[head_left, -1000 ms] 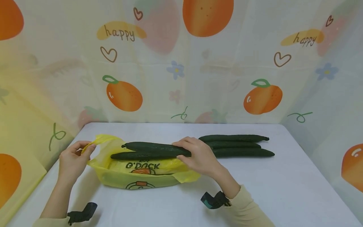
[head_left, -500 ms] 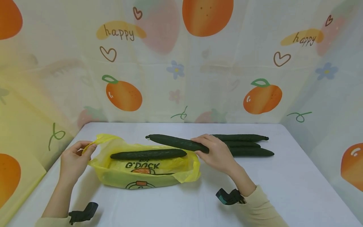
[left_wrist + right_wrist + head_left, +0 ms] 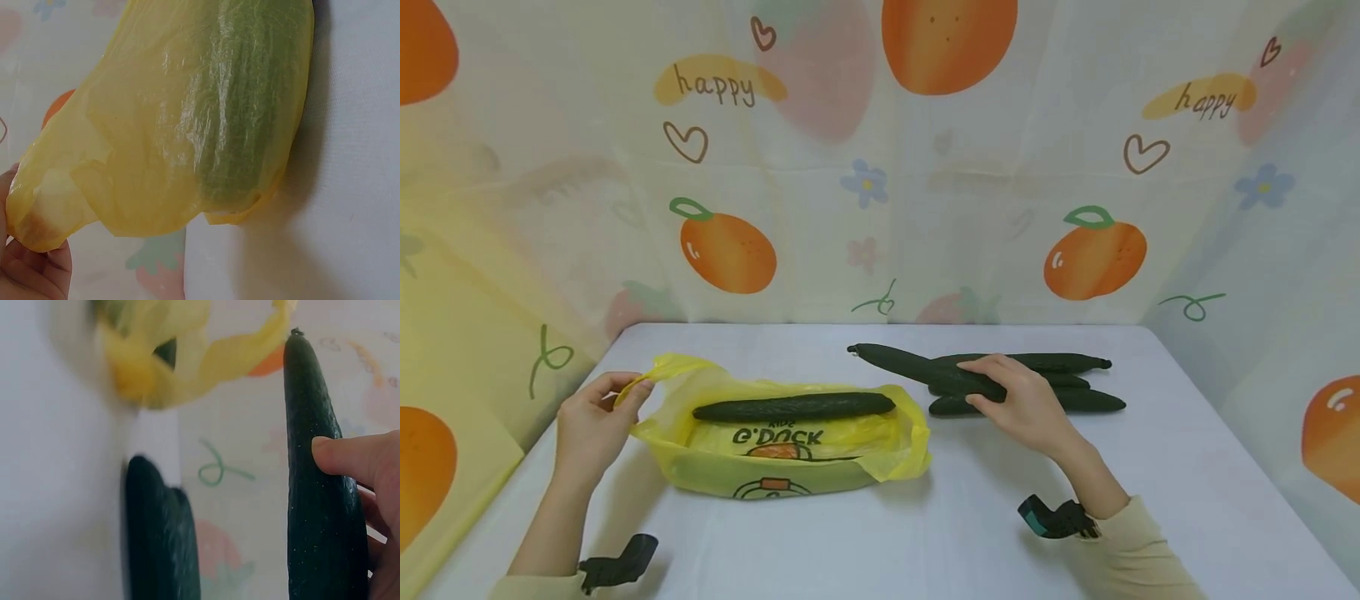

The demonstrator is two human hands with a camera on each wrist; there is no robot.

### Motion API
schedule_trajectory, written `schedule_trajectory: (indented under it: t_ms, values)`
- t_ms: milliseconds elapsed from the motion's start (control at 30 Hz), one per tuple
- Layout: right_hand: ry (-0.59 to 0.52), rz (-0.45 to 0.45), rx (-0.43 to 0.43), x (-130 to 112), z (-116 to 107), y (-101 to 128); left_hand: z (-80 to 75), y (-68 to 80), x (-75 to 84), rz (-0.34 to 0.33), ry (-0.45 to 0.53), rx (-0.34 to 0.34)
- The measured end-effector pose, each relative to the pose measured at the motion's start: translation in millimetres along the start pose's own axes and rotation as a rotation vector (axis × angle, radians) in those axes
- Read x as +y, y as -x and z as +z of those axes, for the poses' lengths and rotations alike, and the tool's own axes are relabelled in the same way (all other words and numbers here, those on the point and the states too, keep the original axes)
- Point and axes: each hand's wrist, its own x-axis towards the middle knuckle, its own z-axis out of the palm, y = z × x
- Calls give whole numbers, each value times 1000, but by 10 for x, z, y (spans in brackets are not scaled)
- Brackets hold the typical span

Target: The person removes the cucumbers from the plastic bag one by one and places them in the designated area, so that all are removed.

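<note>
Cucumber (image 3: 917,371) gripped in right hand (image 3: 1026,408), held tilted above white table (image 3: 1150,467) at frame centre, stem end pointing upper left, over row of three cucumbers (image 3: 1075,383) lying right of centre. Second cucumber (image 3: 793,407) lies across mouth of yellow bag (image 3: 797,454), lower left of centre. Judged progress: one cucumber at bag, one in hand, three on table. Right hand: fingers curled over cucumber, thumb beneath, wrist low. Left hand (image 3: 591,425): pinches bag handle (image 3: 647,379), forearm along table edge, lower left.
</note>
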Motion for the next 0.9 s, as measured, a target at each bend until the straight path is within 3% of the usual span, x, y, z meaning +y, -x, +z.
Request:
schedule_trajectory:
  t_ms: [200, 400, 900]
  values:
    - [51, 9, -2, 200, -91, 117, -6, 0, 0, -3, -9, -2]
    - [67, -46, -8, 387, -170, 216, -17, 3, 17, -2, -5, -5]
    - [91, -69, -128, 756, -336, 427, -11, -12, 21, -18, 1, -5]
